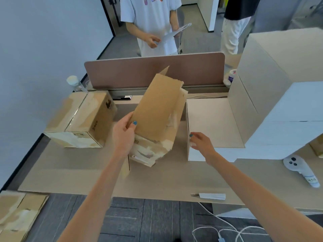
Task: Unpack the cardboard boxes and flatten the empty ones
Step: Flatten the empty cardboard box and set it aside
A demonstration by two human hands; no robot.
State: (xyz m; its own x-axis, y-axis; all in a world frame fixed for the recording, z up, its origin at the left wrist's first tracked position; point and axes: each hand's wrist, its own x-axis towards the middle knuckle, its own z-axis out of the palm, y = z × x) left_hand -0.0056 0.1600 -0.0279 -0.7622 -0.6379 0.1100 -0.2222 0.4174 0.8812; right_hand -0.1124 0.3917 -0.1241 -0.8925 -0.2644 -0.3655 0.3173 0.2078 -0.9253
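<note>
- Flattening the brown box (157,109): left hand (124,132) pinches its raised flap
- Right hand (201,143) curls over the white box (209,119) corner
- Next, probably: press it flat on the bench (157,180)

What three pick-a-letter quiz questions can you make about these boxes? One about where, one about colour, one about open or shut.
1. Where is the right hand? A on the knife B holding the white box's corner C on the floor
2. What colour is the left hand's thumbnail? A blue-green B red C yellow
3. The brown box at left is: A flattened B open C taped shut
Answers: B, fingers curl round that corner; A, teal polish shows on the flap it grips; C, tape runs over its closed top.
</note>
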